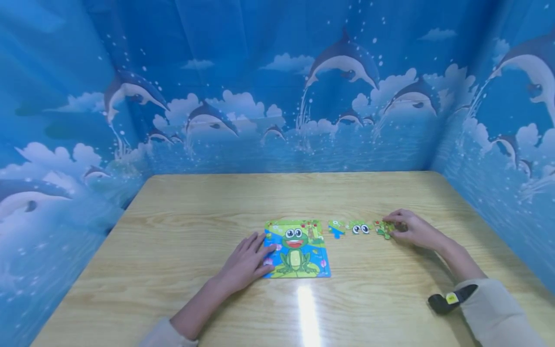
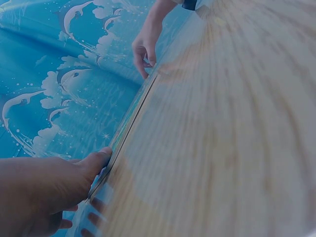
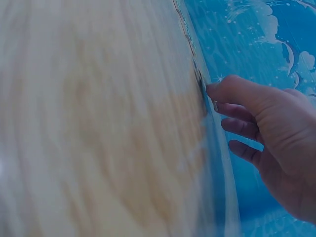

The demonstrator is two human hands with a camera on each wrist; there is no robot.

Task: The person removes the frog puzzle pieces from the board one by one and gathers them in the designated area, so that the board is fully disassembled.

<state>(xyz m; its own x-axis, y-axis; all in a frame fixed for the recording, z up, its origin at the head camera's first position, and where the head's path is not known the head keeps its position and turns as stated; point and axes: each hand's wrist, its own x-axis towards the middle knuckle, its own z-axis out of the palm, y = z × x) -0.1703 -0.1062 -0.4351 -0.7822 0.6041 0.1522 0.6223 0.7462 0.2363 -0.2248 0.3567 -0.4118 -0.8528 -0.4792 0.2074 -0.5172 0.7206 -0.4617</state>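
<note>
A square frog jigsaw puzzle (image 1: 295, 250) lies flat on the table, a green frog on a blue and green ground. My left hand (image 1: 244, 262) rests over its left edge with the fingers spread; the left wrist view has the thumb (image 2: 98, 160) along the board's side. To the right of the puzzle my right hand (image 1: 414, 230) pinches a green puzzle piece (image 1: 383, 229) with red dots, low over the table. Its thumb and fingers are bent in the right wrist view, where the piece is mostly hidden.
Between the board and my right hand lie a loose blue and green piece (image 1: 336, 229) and a piece with the frog's eyes (image 1: 360, 228). A blue dolphin curtain (image 1: 260, 86) rises behind and beside the wooden table (image 1: 195, 207). A black strap (image 1: 451, 300) hangs at the right cuff.
</note>
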